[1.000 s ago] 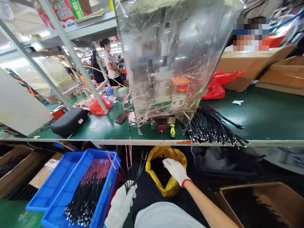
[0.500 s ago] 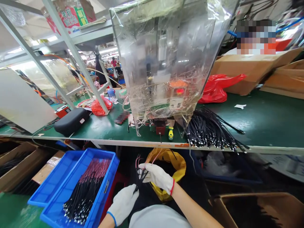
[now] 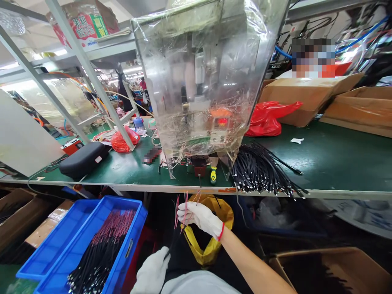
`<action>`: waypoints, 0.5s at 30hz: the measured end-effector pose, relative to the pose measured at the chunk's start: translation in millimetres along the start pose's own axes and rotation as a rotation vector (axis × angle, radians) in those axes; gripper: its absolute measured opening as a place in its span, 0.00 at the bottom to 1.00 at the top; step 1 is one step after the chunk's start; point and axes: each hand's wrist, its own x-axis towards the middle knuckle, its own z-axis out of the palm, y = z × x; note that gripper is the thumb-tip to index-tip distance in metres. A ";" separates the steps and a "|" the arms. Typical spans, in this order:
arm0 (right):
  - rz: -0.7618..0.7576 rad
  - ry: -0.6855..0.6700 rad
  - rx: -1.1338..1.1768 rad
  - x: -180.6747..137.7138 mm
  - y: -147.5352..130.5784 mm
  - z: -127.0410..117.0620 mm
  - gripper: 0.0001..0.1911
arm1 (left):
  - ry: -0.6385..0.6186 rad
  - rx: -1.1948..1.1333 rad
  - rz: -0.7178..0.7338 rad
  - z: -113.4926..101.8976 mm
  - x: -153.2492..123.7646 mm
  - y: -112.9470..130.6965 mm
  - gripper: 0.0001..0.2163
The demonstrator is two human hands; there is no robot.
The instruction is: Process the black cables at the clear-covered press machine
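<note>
Black cables (image 3: 174, 241) with pink wire ends (image 3: 177, 210), below the worktop's (image 3: 333, 163) front edge: left hand (image 3: 152, 270) grips the cables; right hand (image 3: 200, 219), hold unclear, apparently parts the ends, next calling for a steady left grip.

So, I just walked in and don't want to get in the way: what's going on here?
A person in white gloves is handling a few thin black cables. The left hand grips them low down, while the right hand is up at their pink wire ends, in front of a yellow bag; whether its fingers pinch the wires is hard to tell. More such cables lie in a blue tray to the left, and a black pile sits on the green bench.
</note>
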 end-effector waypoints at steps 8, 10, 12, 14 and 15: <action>-0.020 -0.139 0.066 -13.2 -24.7 12.3 0.24 | -0.181 -0.568 -0.149 3.9 -9.6 26.6 0.21; -0.058 -0.083 -0.034 -13.6 -12.2 18.6 0.22 | -0.152 -0.557 -0.135 3.8 -8.8 30.1 0.21; -0.086 0.016 -0.122 -11.1 0.7 22.4 0.21 | -0.129 -0.507 -0.128 2.8 -8.8 33.3 0.20; -0.105 0.111 -0.140 -5.8 4.7 20.7 0.20 | -0.133 -0.441 -0.148 -0.1 -11.1 36.0 0.18; -0.111 0.143 -0.124 -2.7 1.0 17.0 0.19 | -0.136 -0.406 -0.164 -2.5 -13.2 36.7 0.17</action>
